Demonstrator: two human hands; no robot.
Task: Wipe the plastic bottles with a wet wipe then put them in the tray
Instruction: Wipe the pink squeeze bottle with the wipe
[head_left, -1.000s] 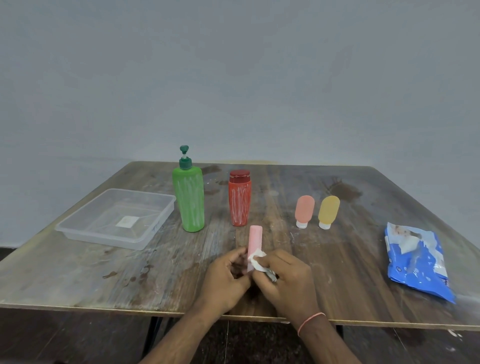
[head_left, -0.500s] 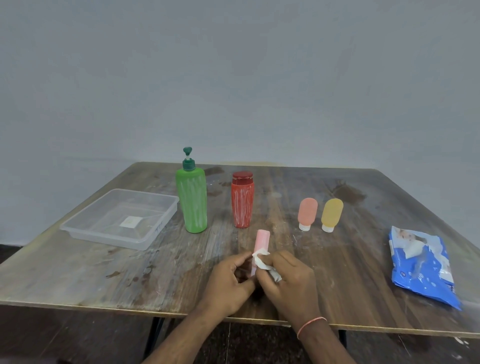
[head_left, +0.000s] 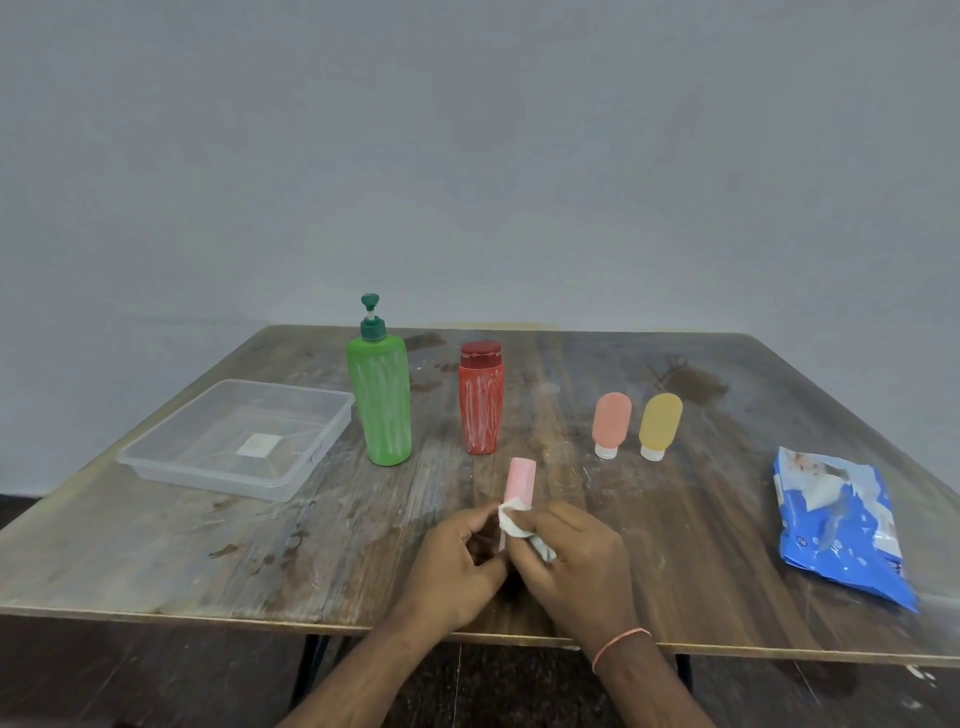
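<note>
My left hand (head_left: 457, 564) grips the lower end of a small pink bottle (head_left: 520, 479) near the table's front edge. My right hand (head_left: 574, 561) holds a crumpled white wet wipe (head_left: 514, 522) against the bottle's side. The bottle's bottom is hidden between my hands. A clear plastic tray (head_left: 176, 467) sits at the left with nothing in it but a label. A green pump bottle (head_left: 382, 408) and a red bottle (head_left: 481, 402), both streaked white, stand behind my hands. A small orange bottle (head_left: 612, 422) and a small yellow bottle (head_left: 660, 423) stand cap down to the right.
A blue wet wipe packet (head_left: 831, 525) lies at the right side of the worn wooden table (head_left: 260, 561). A grey wall rises behind the table.
The wipe in my right hand has shifted slightly along the pink bottle. Both hands stay in about the same place; the view has shifted a little.
</note>
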